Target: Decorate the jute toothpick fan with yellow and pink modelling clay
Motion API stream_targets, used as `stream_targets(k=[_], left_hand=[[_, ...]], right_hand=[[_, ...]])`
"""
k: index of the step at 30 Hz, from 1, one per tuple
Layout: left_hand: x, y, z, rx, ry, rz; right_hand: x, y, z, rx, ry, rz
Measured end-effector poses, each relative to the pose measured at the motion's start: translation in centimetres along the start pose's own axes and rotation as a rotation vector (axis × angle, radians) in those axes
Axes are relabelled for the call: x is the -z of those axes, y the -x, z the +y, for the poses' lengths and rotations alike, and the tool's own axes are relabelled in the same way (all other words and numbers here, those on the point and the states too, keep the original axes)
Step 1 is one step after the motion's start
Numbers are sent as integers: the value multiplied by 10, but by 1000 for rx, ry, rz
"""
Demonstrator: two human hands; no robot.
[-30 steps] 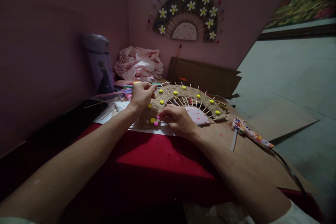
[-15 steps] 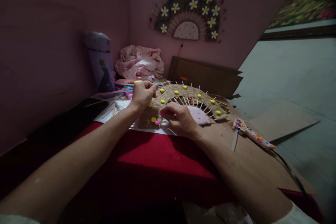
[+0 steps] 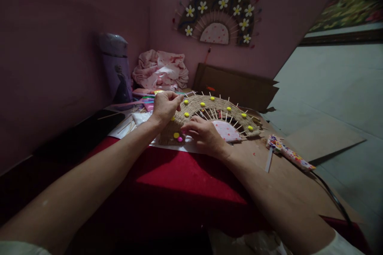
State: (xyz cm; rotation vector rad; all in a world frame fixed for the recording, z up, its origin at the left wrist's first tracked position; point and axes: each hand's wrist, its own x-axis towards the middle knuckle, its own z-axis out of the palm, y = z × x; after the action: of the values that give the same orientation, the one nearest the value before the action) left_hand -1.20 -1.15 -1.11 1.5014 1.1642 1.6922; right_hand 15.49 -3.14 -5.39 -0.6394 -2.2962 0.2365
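Note:
A fan-shaped craft (image 3: 196,105) wound in tan twine lies before me, its arch dotted with yellow ovals and edged with thin sticks. Its inner half-circle (image 3: 226,130) is white with pink-red dots. My left hand (image 3: 166,107) is closed in a pinch above the arch's left part; whatever its fingertips hold is too small to make out. Low over the arch's left end, my right hand (image 3: 206,136) is closed, with a small pink piece (image 3: 183,132) at its fingertips. Just beside it, a pink oval (image 3: 180,139) touches a yellow oval (image 3: 176,135) on the twine.
A glue gun (image 3: 289,155) wrapped in flowered cloth lies right on cardboard, its cord trailing forward. Behind are a purple cylinder (image 3: 115,71), crumpled pink cloth (image 3: 161,69) and cardboard sheets (image 3: 233,85). A similar flowered fan (image 3: 215,12) hangs on the wall. Red cloth (image 3: 179,179) covers the front.
The whole view has shifted slightly, so things sit a little further right. Both hands keep nearly the same pinched poses over the craft.

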Motion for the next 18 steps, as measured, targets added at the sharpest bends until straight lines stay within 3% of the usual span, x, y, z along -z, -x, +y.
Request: stream_targets(k=[9, 18], left_hand=[[0, 1, -1, -14, -35, -13], [-1, 0, -3, -14, -70, 2]], right_hand=[[6, -2, -16, -27, -4, 66], [5, -3, -10, 39, 7, 53]])
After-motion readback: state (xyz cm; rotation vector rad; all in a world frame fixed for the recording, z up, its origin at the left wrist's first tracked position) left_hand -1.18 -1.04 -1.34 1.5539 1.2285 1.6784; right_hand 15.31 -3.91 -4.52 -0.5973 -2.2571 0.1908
